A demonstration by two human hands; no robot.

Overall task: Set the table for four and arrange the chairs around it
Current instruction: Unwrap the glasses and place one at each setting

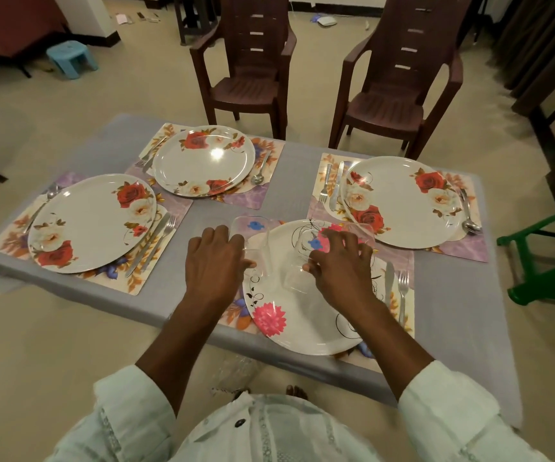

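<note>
A grey-clothed table (296, 181) carries four floral placemats, each with a white flowered plate and cutlery. Over the near plate (302, 325) I hold two clear glass cups with blue flower prints. My left hand (214, 261) grips the left cup (256, 228) by its side. My right hand (339, 265) pinches the right cup (297, 275) near its handle. A knife and fork (396, 288) lie right of the near plate. Other plates sit at the left (89, 225), far left (203, 161) and right (402, 201).
Two brown plastic armchairs (249, 71) (396, 91) stand beyond the far edge, a little back from the table. A green chair (549, 261) is at the right edge. A blue stool (71, 58) stands on the floor far left. Clear plastic wrapping (233, 371) lies by my feet.
</note>
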